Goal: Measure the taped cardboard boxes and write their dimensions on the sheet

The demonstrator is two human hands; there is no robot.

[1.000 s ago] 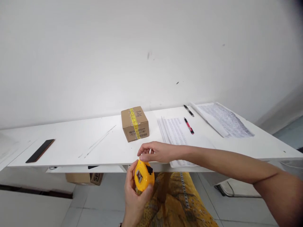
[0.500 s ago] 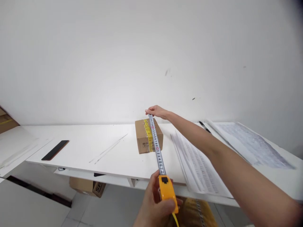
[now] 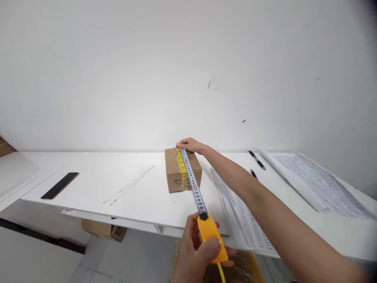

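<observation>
A small cardboard box with yellow printed tape over its top and front stands on the white table. My left hand is wrapped round the yellow case of a tape measure, in front of the table's edge. The metal blade runs out from the case, slanting up across the box's top to its back edge. There my right hand pinches the blade's end against the far edge of the box. A yellow strap hangs from the lower end of the case.
Printed sheets lie right of the box, partly under my right arm. Two pens, one a black pen, and a sheet in a sleeve lie farther right. At left is a dark flat bar; a carton sits below the table.
My right hand has come down with the blade's end onto the box's back edge. The blade now lies closer to the box top, and the view has shifted slightly.
</observation>
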